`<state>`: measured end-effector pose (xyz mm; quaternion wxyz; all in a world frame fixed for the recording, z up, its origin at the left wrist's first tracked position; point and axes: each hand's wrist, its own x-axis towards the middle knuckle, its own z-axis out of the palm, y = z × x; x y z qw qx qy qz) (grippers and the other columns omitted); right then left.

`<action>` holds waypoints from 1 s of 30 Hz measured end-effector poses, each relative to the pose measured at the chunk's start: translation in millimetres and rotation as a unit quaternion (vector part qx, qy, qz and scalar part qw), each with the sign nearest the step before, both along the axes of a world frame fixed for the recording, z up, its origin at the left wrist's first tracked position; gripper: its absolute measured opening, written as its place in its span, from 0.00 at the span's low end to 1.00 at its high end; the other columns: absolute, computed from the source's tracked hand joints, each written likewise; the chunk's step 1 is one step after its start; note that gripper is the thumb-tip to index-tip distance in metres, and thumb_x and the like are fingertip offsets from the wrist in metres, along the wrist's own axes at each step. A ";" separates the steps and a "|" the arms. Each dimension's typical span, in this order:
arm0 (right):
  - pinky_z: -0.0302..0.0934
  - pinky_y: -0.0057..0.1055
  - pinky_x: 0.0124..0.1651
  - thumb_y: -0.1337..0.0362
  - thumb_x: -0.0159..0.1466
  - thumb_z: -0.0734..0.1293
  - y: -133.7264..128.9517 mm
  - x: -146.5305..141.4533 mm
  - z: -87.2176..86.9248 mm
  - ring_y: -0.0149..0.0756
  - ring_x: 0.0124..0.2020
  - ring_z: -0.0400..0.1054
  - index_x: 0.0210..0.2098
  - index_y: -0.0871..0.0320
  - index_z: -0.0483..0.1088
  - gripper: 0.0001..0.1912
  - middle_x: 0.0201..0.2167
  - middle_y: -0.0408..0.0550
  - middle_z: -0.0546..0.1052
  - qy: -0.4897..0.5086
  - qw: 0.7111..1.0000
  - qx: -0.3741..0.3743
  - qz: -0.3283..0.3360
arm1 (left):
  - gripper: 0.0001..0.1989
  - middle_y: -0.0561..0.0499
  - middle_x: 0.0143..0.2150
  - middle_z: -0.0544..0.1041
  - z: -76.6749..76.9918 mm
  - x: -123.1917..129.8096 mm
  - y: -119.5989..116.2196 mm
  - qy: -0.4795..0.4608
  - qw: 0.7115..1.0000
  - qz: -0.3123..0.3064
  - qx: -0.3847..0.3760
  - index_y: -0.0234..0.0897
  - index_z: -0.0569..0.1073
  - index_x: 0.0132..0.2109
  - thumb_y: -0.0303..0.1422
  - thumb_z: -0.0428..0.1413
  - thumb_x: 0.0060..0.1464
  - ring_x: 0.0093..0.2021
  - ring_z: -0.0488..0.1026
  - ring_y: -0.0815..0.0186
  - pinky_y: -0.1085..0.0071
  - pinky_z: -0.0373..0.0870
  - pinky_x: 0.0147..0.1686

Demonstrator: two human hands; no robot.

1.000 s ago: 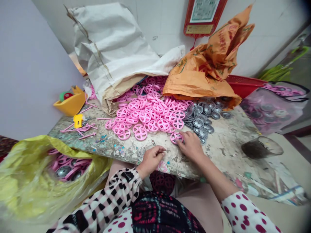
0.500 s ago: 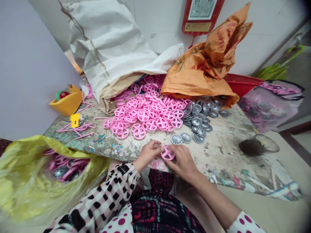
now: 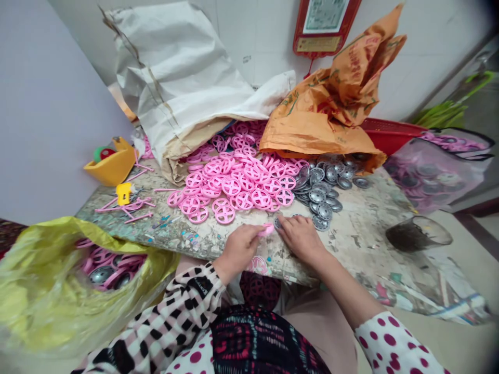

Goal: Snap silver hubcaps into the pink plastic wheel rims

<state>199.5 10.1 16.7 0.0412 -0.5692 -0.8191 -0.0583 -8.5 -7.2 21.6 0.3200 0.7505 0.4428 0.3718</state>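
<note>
My left hand [image 3: 238, 248] is shut on a pink plastic wheel [image 3: 265, 229], which shows edge-on at the fingertips. My right hand [image 3: 300, 238] lies on the tabletop, its fingers over a silver metal disc [image 3: 277, 223] that is mostly hidden. A heap of pink spoked wheels [image 3: 234, 187] spreads just beyond my hands. To its right lies a pile of silver discs [image 3: 322, 196], close to my right fingers. Both sit on a worn, paint-stained table [image 3: 358, 223].
A yellow plastic bag [image 3: 78, 275] holding pink wheels and silver discs sits at the left. Behind the table are a white sack [image 3: 175, 83], an orange sack [image 3: 331, 104] and a red basket [image 3: 390, 136]. A clear bag of parts [image 3: 432, 174] hangs at right, beyond a glass cup [image 3: 417, 234].
Both hands held the pink wheel moments ago; now only my left hand has it, turned edge-on. My right hand has moved right, onto the silver discs lying at the table's front.
</note>
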 end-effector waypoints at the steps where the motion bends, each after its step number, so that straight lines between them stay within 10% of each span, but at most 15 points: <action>1: 0.50 0.40 0.44 0.62 0.68 0.58 0.7 0.6 -0.4 0.47 0.43 0.64 0.58 0.61 0.64 0.20 0.45 0.55 0.75 -0.008 1.000 0.008 0.011 | 0.14 0.46 0.42 0.76 -0.6 -1.6 -2.4 0.052 0.997 -0.043 0.045 0.38 0.74 0.45 0.23 0.49 0.55 0.45 0.71 0.61 0.62 0.67 0.48; 4: 0.51 0.38 0.42 0.69 0.67 0.56 4.6 8.3 -3.4 0.43 0.38 0.65 0.57 0.62 0.64 0.20 0.37 0.54 0.76 0.008 0.999 0.045 -0.004 | 0.13 0.44 0.43 0.74 -6.0 -5.0 -11.6 0.119 0.981 -0.115 0.102 0.37 0.75 0.44 0.24 0.49 0.56 0.46 0.69 0.61 0.63 0.67 0.48; 10: 0.57 0.34 0.46 0.66 0.68 0.51 2.6 -0.6 -13.5 0.41 0.42 0.67 0.51 0.62 0.67 0.19 0.42 0.53 0.75 0.279 0.944 0.129 -0.120 | 0.17 0.45 0.46 0.67 -12.3 -5.4 -17.4 0.138 0.989 0.024 0.049 0.36 0.70 0.51 0.29 0.56 0.52 0.49 0.64 0.58 0.60 0.64 0.50; 21: 0.57 0.38 0.50 0.65 0.66 0.58 -28.8 -57.1 -23.4 0.44 0.45 0.62 0.49 0.59 0.71 0.15 0.43 0.56 0.69 0.287 0.955 -0.015 -0.073 | 0.27 0.47 0.43 0.65 -17.9 -0.9 -1.8 0.222 0.971 0.070 -0.050 0.38 0.71 0.50 0.39 0.66 0.42 0.46 0.64 0.55 0.60 0.63 0.48; 30: 0.60 0.33 0.45 0.63 0.58 0.63 -39.1 -42.1 -12.7 0.37 0.39 0.67 0.41 0.56 0.70 0.12 0.38 0.45 0.75 0.500 0.843 -0.187 -0.065 | 0.15 0.51 0.40 0.69 -10.0 -5.2 -8.6 0.178 0.982 0.012 -0.069 0.39 0.69 0.42 0.35 0.61 0.46 0.43 0.65 0.59 0.64 0.61 0.43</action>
